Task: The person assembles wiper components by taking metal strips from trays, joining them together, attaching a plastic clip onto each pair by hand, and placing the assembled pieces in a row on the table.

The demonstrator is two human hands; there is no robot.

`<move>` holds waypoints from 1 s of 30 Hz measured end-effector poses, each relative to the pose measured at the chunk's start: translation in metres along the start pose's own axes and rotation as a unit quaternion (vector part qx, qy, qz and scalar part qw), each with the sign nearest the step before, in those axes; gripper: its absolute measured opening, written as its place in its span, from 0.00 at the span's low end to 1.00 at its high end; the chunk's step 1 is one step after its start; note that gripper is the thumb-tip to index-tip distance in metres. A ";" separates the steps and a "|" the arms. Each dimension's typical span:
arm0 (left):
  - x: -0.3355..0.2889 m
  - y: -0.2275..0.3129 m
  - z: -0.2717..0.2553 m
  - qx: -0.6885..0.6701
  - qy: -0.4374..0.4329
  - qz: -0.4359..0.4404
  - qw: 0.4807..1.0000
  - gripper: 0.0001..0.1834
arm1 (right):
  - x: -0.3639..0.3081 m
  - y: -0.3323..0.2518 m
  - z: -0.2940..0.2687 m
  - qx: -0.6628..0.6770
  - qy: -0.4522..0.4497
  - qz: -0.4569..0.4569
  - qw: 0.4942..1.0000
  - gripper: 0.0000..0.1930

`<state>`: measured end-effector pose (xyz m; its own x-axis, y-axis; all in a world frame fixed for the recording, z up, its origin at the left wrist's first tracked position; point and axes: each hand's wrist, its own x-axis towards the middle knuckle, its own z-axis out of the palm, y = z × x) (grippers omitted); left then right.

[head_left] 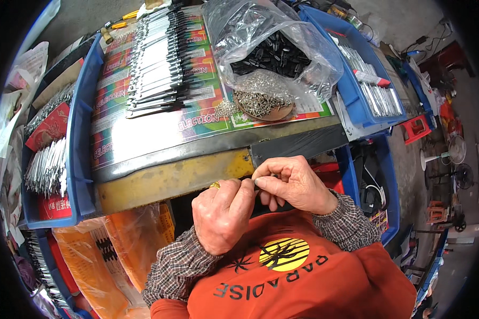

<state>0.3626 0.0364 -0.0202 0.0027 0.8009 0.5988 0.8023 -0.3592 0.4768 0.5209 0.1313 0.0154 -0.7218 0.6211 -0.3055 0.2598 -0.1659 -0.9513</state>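
Observation:
My left hand [223, 212] and my right hand [298, 187] meet at the table's front edge, above my lap. Both are closed, thumbs and fingertips pinched together. Between them shows a small dark sliver, mostly hidden by the fingers, too small to name. A yellow ring sits on a left finger. Beyond my hands, a round dish [277, 115] bears a heap of small metal screws or rivets [261, 103]. Behind it a clear plastic bag [324, 69] lies open with black plastic pieces [274, 57] inside. To the left, slim silver pieces with black ends [157, 64] lie in a long row.
A blue bin [82, 127] of thin metal pieces stands at the left. Another blue bin [335, 24] with similar pieces is at the far right, and a lower one [391, 181] sits right of my arm. Orange plastic-lined crates [85, 260] are below the table at left.

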 end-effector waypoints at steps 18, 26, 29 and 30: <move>0.004 -0.012 0.000 0.005 0.022 -0.021 1.000 0.14 | 0.039 0.004 -0.050 -0.496 0.283 -0.344 0.746 0.11; 0.008 -0.014 -0.001 -0.012 0.010 -0.051 0.999 0.14 | 0.050 0.012 -0.059 -0.556 0.309 -0.317 0.704 0.16; 0.007 -0.016 0.000 -0.007 0.004 -0.054 0.999 0.14 | 0.051 0.011 -0.057 -0.555 0.300 -0.312 0.710 0.16; 0.007 -0.016 0.000 -0.007 0.003 -0.054 0.998 0.14 | 0.052 0.012 -0.057 -0.555 0.300 -0.312 0.711 0.16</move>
<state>0.3498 0.0476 -0.0234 -0.0878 0.8325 0.5471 0.7889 -0.2772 0.5485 0.5229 0.2052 -0.0093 -0.6024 0.5786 0.5498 0.5955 0.7845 -0.1731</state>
